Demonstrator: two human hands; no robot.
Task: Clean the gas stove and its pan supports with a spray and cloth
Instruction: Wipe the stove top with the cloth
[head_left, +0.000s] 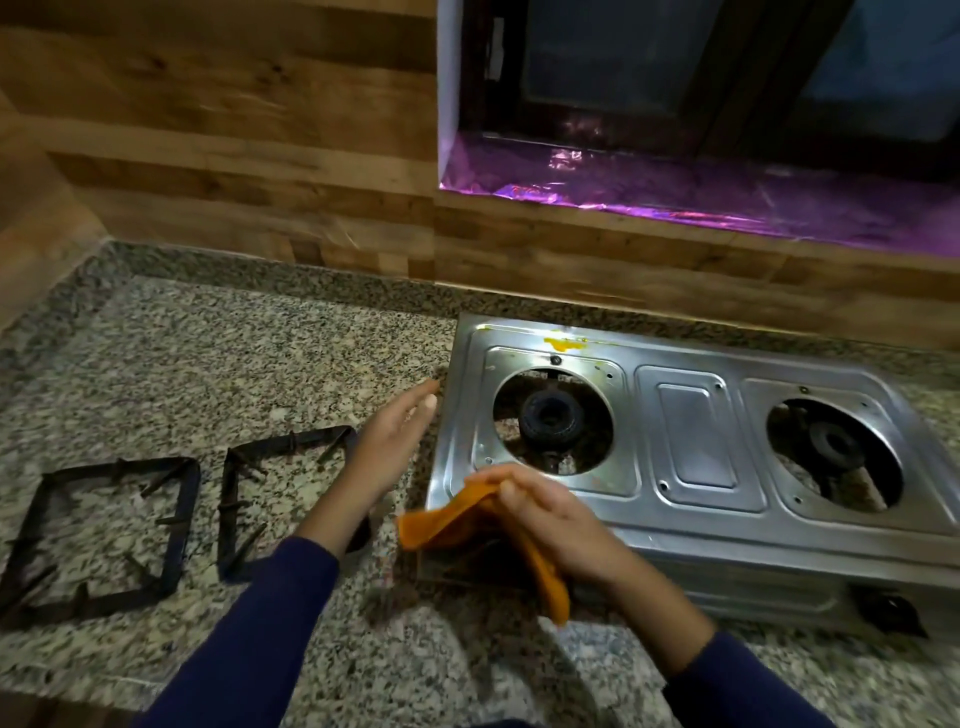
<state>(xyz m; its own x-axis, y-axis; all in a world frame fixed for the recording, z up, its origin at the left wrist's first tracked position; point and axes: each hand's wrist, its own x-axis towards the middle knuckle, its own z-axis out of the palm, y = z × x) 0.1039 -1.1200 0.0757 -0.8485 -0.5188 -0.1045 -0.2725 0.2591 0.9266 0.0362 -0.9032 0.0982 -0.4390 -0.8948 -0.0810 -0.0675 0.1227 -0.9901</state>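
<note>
pan supports (106, 535): two, flat on counter (249, 343), left of both hands | left hand (395, 441): flat, fingers extended, empty, just beside stove (696, 447) left edge | right hand (556, 525): pinching orange cloth (447, 519) on stove front-left corner | stove long axis runs rightward from hands; yellow stain (566, 343) beyond right hand, the nearer one.
</note>
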